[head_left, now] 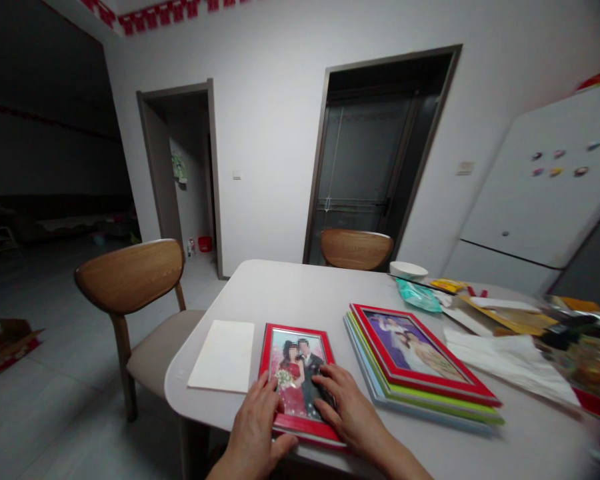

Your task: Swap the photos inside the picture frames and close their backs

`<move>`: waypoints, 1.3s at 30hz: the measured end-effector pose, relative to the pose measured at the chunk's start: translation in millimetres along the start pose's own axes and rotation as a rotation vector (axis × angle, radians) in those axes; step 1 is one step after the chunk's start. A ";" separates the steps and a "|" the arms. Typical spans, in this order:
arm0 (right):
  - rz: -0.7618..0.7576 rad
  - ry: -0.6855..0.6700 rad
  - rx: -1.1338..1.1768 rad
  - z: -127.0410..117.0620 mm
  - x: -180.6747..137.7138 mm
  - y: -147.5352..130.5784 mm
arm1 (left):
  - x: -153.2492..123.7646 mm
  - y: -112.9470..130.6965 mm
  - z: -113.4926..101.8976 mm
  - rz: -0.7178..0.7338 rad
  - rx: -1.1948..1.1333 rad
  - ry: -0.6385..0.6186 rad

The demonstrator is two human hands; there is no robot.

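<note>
A red picture frame [305, 425] lies near the front edge of the table, holding a photo of a couple, one in a red dress with a bouquet and one in a dark suit. Along its left border rests my left hand [257, 427], fingers stretched out and thumb by the lower border. My right hand [350, 407] is over the frame's right side, its fingers spread on the photo. A blank white card or sheet [223, 357] lies to the left. On the right is a stack of frames, a red frame [420, 357] on top of green and grey-blue ones.
Behind the stack are a white bowl [409, 270], a teal packet [419, 295], a white tissue or paper [510, 363] and a brown envelope [513, 317]. Jars [597, 367] crowd the right end. Wooden chairs [135, 277] stand left of and behind the table [290, 287].
</note>
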State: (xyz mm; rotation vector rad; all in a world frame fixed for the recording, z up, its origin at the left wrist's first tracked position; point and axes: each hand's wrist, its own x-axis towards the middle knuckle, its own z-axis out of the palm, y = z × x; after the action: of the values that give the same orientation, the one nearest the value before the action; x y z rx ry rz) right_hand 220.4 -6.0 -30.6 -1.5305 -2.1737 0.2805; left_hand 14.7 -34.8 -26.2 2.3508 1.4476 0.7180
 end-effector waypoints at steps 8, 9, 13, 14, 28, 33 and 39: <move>0.007 -0.025 -0.005 -4.5 -5.3 -6.9 | -1.1 -1.6 0.0 0.007 -0.031 0.017; 0.008 -0.025 -0.001 -4.7 -5.7 -7.5 | -1.0 -1.7 -0.1 0.006 -0.033 0.018; 0.008 -0.026 0.011 -4.2 -7.9 -9.3 | -1.2 -0.7 -0.9 -0.001 -0.028 0.016; 0.007 -0.027 0.008 -3.9 -8.6 -9.6 | -1.4 -0.3 -1.1 -0.003 -0.027 0.014; 0.021 -0.066 -0.033 -1.0 -14.3 -16.0 | -1.1 -0.2 0.5 0.010 -0.046 0.046; 0.015 -0.071 -0.079 1.6 -20.4 -25.0 | -1.2 1.0 0.0 0.021 -0.045 0.048; -0.121 -0.039 -0.009 -3.5 -22.2 -42.6 | -1.5 -0.7 0.8 0.028 -0.041 0.042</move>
State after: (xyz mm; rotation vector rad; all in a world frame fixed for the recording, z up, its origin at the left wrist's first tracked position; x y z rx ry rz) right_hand 192.6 -42.2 -15.3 -1.4025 -2.2899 0.2638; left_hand 14.0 -35.8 -27.6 2.3423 1.4059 0.8016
